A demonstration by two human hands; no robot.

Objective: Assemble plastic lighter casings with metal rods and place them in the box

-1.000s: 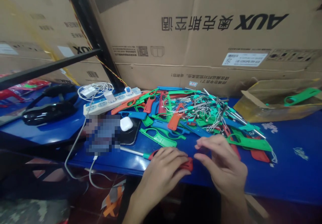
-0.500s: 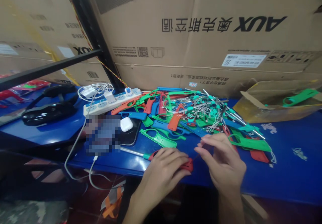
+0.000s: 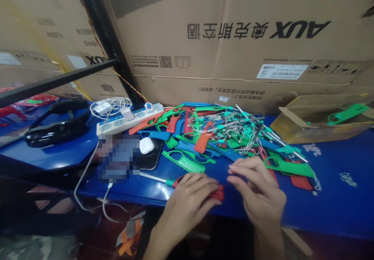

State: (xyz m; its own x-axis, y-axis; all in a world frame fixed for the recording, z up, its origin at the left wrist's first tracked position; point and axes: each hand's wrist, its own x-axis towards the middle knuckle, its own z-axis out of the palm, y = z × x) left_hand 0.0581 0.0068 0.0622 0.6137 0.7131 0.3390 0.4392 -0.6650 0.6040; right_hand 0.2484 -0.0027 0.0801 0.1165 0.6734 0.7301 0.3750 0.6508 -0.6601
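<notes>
My left hand (image 3: 191,193) is wrapped over a red lighter (image 3: 217,193) with a long silver metal tube (image 3: 153,177) pointing left and a green collar at its base. The lighter lies along the table's front edge, its red handle end showing past my fingers. To the right of that end, my right hand (image 3: 260,190) is raised with thumb and index finger curled close in a pinch. Whatever is between these fingertips is too small to make out. Just beyond my hands lies a green lighter shell (image 3: 184,160), part of a heap of coloured shells, tubes and wired parts (image 3: 228,125).
A cardboard box (image 3: 315,129) with a green shell in it stands at the right. To the left are a power strip (image 3: 117,125), a white earphone case (image 3: 146,145), a blurred-out phone (image 3: 119,158) and a black headset (image 3: 58,127). Large cartons (image 3: 233,53) stand behind.
My right thumb has dropped slightly, so its tip sits a little farther from the index fingertip. My left hand and the red lighter stay nearly where they were.
</notes>
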